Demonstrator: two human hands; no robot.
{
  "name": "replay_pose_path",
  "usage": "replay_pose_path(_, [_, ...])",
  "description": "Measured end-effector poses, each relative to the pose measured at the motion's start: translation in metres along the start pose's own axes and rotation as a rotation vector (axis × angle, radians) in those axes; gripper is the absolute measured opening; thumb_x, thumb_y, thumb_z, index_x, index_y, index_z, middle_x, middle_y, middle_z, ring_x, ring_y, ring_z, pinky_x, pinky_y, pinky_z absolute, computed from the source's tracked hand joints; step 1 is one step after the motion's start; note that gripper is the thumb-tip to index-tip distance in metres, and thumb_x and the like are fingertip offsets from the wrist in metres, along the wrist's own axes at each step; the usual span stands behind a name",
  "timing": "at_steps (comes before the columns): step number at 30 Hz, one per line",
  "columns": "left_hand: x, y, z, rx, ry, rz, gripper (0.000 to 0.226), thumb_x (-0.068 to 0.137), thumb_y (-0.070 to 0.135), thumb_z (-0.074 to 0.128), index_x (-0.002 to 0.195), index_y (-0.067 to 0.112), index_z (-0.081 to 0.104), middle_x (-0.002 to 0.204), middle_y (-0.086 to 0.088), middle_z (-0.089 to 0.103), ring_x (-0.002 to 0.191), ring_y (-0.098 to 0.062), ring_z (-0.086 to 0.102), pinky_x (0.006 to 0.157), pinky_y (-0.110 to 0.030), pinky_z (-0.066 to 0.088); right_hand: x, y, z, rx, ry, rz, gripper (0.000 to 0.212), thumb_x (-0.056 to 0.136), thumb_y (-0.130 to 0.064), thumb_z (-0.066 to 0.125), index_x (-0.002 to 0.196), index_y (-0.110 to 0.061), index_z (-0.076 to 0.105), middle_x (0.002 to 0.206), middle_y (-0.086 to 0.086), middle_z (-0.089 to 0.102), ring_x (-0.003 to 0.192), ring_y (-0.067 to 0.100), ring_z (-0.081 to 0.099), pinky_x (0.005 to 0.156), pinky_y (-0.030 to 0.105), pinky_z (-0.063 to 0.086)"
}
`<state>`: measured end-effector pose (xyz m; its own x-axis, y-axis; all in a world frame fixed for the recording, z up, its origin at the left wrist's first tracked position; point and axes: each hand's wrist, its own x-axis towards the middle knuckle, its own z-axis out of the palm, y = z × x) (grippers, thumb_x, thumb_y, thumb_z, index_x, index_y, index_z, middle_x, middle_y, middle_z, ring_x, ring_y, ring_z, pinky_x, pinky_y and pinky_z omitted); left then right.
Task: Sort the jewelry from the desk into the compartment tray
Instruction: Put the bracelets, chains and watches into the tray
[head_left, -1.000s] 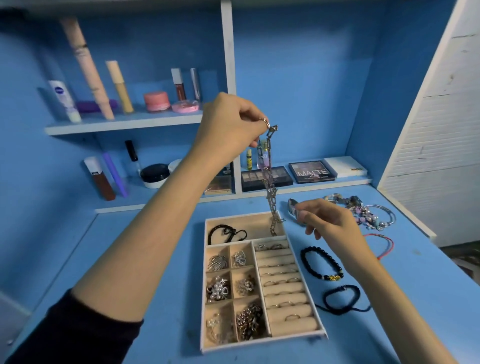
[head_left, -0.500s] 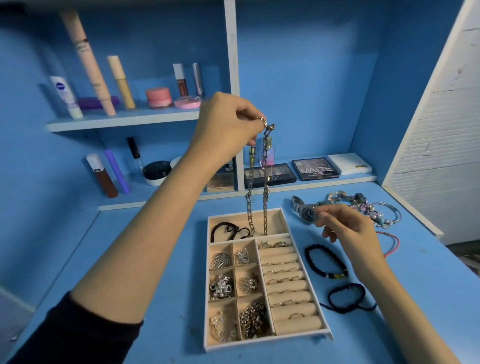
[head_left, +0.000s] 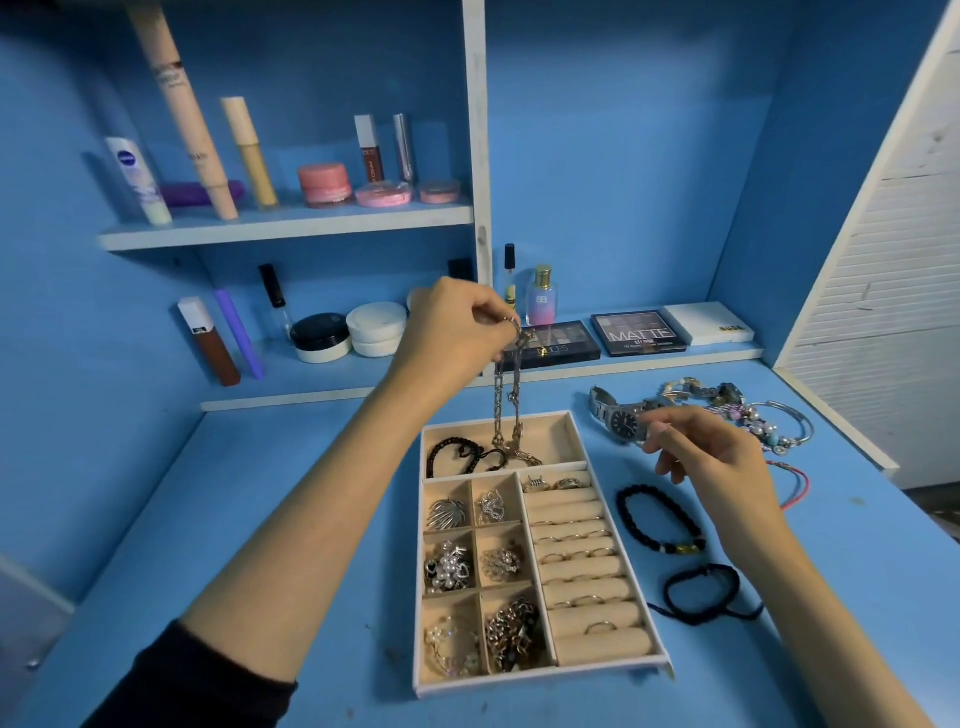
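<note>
My left hand (head_left: 457, 327) pinches the top of a metal chain necklace (head_left: 506, 410) that hangs doubled over the beige compartment tray (head_left: 540, 678). The chain's lower end lies coiled in the tray's long top compartment, beside a black cord piece (head_left: 462, 454). My right hand (head_left: 706, 457) hovers to the right of the tray with loosely curled fingers, holding nothing. Smaller compartments hold brooches, chains and rings on rolls. On the desk lie a steel watch (head_left: 618, 418), a black bead bracelet (head_left: 657, 519), a black cord bracelet (head_left: 701, 595) and a heap of bangles (head_left: 753, 415).
A red string bracelet (head_left: 795, 483) lies at the right by my wrist. Shelves behind hold cosmetics: eyeshadow palettes (head_left: 639, 332), a perfume bottle (head_left: 542, 296), jars (head_left: 376, 328) and tubes. A white slatted panel (head_left: 893, 312) stands at the right edge of the desk.
My left hand has come down with the chain, and the chain's end now rests in the top compartment. My right hand has drawn slightly away to the right.
</note>
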<state>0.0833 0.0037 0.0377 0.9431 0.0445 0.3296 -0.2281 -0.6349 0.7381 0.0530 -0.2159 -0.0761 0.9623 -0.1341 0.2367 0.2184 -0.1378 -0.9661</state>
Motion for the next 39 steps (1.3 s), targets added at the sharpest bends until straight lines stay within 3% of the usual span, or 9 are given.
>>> replay_pose_path(7, [-0.009, -0.029, 0.024, 0.022, -0.095, -0.094, 0.013, 0.080, 0.005, 0.062, 0.075, 0.014, 0.070, 0.068, 0.000, 0.066, 0.070, -0.018, 0.066, 0.075, -0.036, 0.057, 0.000, 0.000, -0.002, 0.002, 0.000, 0.006, 0.017, 0.089, -0.009, 0.058, 0.084, -0.021, 0.069, 0.064, -0.005, 0.066, 0.054, 0.011, 0.053, 0.052, 0.017, 0.043])
replay_pose_path(10, [-0.011, -0.041, 0.033, 0.066, -0.147, -0.130, 0.014, 0.080, 0.003, 0.060, 0.080, 0.011, 0.071, 0.066, 0.004, 0.062, 0.067, -0.014, 0.063, 0.073, -0.031, 0.056, 0.000, 0.001, -0.002, -0.031, -0.003, -0.006, 0.016, 0.089, -0.010, 0.058, 0.085, -0.021, 0.069, 0.064, -0.003, 0.066, 0.055, 0.011, 0.054, 0.053, 0.017, 0.044])
replay_pose_path(14, [-0.013, -0.058, 0.042, 0.169, -0.219, -0.140, 0.014, 0.076, 0.002, 0.061, 0.075, 0.012, 0.072, 0.076, -0.005, 0.068, 0.071, -0.016, 0.063, 0.069, -0.029, 0.054, 0.000, 0.001, -0.002, -0.093, -0.018, -0.036, 0.013, 0.089, -0.011, 0.059, 0.086, -0.018, 0.069, 0.065, 0.000, 0.065, 0.055, 0.011, 0.054, 0.054, 0.017, 0.044])
replay_pose_path(18, [-0.016, -0.068, 0.041, 0.291, -0.310, -0.100, 0.014, 0.076, 0.005, 0.065, 0.080, 0.014, 0.074, 0.082, -0.002, 0.070, 0.067, -0.001, 0.053, 0.061, -0.016, 0.043, 0.000, 0.002, -0.002, -0.129, -0.020, -0.062, 0.013, 0.088, -0.011, 0.059, 0.085, -0.019, 0.069, 0.066, 0.001, 0.065, 0.055, 0.010, 0.055, 0.054, 0.015, 0.045])
replay_pose_path(22, [-0.018, -0.069, 0.037, 0.418, -0.405, -0.066, 0.021, 0.078, 0.007, 0.062, 0.089, 0.021, 0.073, 0.095, -0.001, 0.069, 0.083, -0.011, 0.061, 0.080, -0.033, 0.053, 0.000, 0.003, -0.001, -0.150, -0.020, -0.066, 0.014, 0.088, -0.012, 0.059, 0.085, -0.021, 0.069, 0.067, 0.002, 0.065, 0.056, 0.009, 0.055, 0.054, 0.014, 0.044])
replay_pose_path(28, [-0.027, -0.062, 0.031, 0.541, -0.454, -0.020, 0.041, 0.081, 0.000, 0.047, 0.107, 0.023, 0.068, 0.110, -0.001, 0.066, 0.090, -0.018, 0.059, 0.080, -0.036, 0.052, 0.000, 0.001, -0.002, -0.159, -0.005, -0.062, 0.014, 0.089, -0.012, 0.059, 0.086, -0.021, 0.069, 0.068, 0.003, 0.065, 0.057, 0.011, 0.055, 0.057, 0.020, 0.045])
replay_pose_path(31, [-0.033, -0.055, 0.033, 0.508, -0.371, 0.012, 0.033, 0.087, 0.007, 0.046, 0.106, 0.023, 0.069, 0.105, 0.000, 0.067, 0.074, -0.013, 0.054, 0.065, -0.026, 0.044, 0.002, -0.001, -0.009, -0.115, 0.030, -0.033, 0.014, 0.089, -0.010, 0.059, 0.086, -0.019, 0.069, 0.068, 0.004, 0.065, 0.056, 0.011, 0.054, 0.057, 0.023, 0.044])
replay_pose_path(36, [-0.046, -0.023, 0.058, 0.282, -0.329, 0.094, 0.020, 0.089, 0.020, 0.053, 0.097, 0.028, 0.069, 0.088, 0.015, 0.062, 0.074, 0.000, 0.053, 0.058, -0.013, 0.039, 0.005, -0.003, -0.042, -0.253, 0.059, -0.009, 0.015, 0.087, -0.012, 0.061, 0.081, -0.023, 0.070, 0.072, 0.007, 0.065, 0.059, 0.011, 0.051, 0.055, 0.024, 0.042])
replay_pose_path(39, [-0.051, -0.009, 0.077, 0.196, -0.399, 0.165, 0.015, 0.087, 0.023, 0.057, 0.093, 0.029, 0.069, 0.081, 0.018, 0.061, 0.070, 0.002, 0.053, 0.066, -0.019, 0.043, 0.011, -0.004, -0.068, -0.504, 0.041, -0.014, 0.012, 0.085, -0.009, 0.063, 0.082, -0.018, 0.070, 0.074, 0.000, 0.066, 0.060, 0.006, 0.051, 0.059, 0.009, 0.038])
